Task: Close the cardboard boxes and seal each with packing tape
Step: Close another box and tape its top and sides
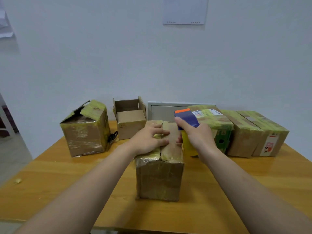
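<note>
— Where's the brown cardboard box (160,174)?
— Middle of the wooden counter (67,183), flaps down. The left hand (148,139) presses spread fingers across the seam; the right hand (197,135) grips a blue-and-orange tape dispenser (186,119) at the top's far right edge.
— Room?
— Bare wood either side; yellow-taped cardboard boxes (253,132) line the back.
</note>
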